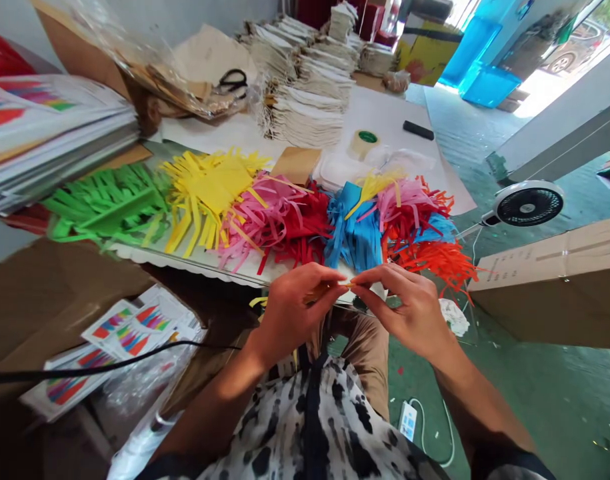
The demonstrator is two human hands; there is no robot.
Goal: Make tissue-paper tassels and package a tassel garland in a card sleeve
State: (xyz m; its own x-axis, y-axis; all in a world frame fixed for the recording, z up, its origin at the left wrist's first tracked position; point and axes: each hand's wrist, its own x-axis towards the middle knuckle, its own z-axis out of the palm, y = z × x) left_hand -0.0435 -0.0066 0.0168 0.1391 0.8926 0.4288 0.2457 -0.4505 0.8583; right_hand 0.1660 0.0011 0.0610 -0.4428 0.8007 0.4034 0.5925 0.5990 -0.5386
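Observation:
My left hand [302, 300] and my right hand [407, 307] meet fingertip to fingertip at the table's near edge. Both are closed in a pinch on a thin yellow-orange strip [349, 285], mostly hidden by the fingers. Just beyond them lies a row of fringed paper tassels: green [115, 207], yellow [212, 187], pink [265, 213], red [309, 223] and blue [353, 230]. Farther right, an orange tassel [435, 260] hangs over the table's edge. Bits of yellow paper show below my left hand.
Stacked white bundles [309, 100], black-handled scissors [233, 80], a tape roll [365, 141] and a black object [418, 130] lie at the back. A fan [529, 203] and a cardboard box [555, 287] stand right. Printed cards [129, 327] sit lower left; a power strip [408, 420] lies on the floor.

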